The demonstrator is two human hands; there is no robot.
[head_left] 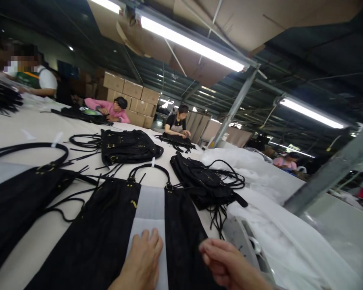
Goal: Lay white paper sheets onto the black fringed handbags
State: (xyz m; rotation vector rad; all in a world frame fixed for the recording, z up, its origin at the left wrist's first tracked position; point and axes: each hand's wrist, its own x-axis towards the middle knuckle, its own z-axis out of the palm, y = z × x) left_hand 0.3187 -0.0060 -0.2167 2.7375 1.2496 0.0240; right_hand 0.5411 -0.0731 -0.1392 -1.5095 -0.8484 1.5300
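Observation:
A large black bag (105,225) lies flat in front of me, with a pale grey strip (151,205) running down its middle. Its looped handles (153,166) point away from me and carry a small white wrap. My left hand (145,257) rests on the strip, fingers stretched out and palm down. By the bag's right edge is my right hand (226,262), its thumb and fingers pinched together; what they hold, if anything, cannot be made out. Left of it lies a second black bag (21,205) with a similar grey strip.
Black bags with straps and fringes (127,147) (202,177) lie further up the pale table (81,161). White plastic sheeting (278,225) and a grey bin (245,237) are on the right. Several people work beyond, near stacked cartons (133,90). A slanted metal post (329,173) rises at right.

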